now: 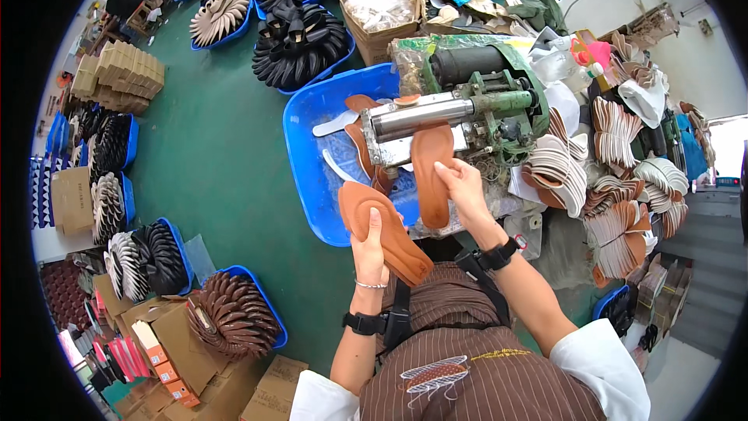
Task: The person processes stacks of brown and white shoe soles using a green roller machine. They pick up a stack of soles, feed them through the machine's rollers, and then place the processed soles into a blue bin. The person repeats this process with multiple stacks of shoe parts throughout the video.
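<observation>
Seen from above at a crowded shoe-insole workstation: left hand (369, 248) closed around a tan leather insole (383, 230), thumb laid along its upper face, fingers wrapped beneath, the piece held flat and slanting toward the lower right above the lap. Right hand (462, 185) pinching the near end of a second brown insole (432, 173), fingertips pressed together on its edge, the far end tucked up against the steel roller (411, 115) of a small green machine (483, 97). Just behind and to the left, a blue plastic tub (312, 157) resting on the green floor (210, 156), holding a few loose brown and white insoles. More blue tubs around the floor, packed with fanned black soles (300, 43) and dark brown soles (234, 313). To the right, stacks of white-and-brown insoles (615, 179) piled beside the machine. Cardboard boxes (269, 394) at lower left, a brown paper bag (379, 12) of clear-wrapped goods behind the machine. Black wrist straps on both forearms, a thin bracelet on the left.
</observation>
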The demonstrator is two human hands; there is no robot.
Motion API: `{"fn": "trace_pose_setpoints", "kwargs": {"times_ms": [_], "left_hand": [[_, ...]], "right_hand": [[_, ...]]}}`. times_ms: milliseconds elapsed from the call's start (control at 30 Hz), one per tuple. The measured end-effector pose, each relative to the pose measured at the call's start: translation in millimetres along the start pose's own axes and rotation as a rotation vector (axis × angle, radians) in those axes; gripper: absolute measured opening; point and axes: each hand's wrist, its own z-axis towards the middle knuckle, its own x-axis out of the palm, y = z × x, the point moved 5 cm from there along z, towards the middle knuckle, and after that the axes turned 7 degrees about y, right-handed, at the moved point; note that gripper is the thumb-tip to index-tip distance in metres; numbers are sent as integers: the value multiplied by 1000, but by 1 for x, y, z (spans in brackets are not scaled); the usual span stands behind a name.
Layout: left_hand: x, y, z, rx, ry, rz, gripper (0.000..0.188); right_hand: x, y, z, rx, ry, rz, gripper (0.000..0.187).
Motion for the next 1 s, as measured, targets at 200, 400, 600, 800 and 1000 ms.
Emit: {"fn": "trace_pose_setpoints", "kwargs": {"times_ms": [200, 400, 600, 800, 1000], "left_hand": [[-4, 0, 8, 188, -99, 89, 36], [4, -7, 5, -21, 54, -126, 46], [7, -5, 8, -14, -33, 30, 42], [-2, -1, 6, -30, 150, 201, 23], [9, -28, 6, 127, 37, 779, 19]], "right_hand": [[60, 0, -73, -13, 194, -268, 12], [-9, -4, -8, 70, -94, -61, 13], [56, 0, -51, 16, 390, -239, 21], [35, -2, -64, 77, 200, -183, 15], [33, 15, -74, 48, 154, -263, 14]]}}
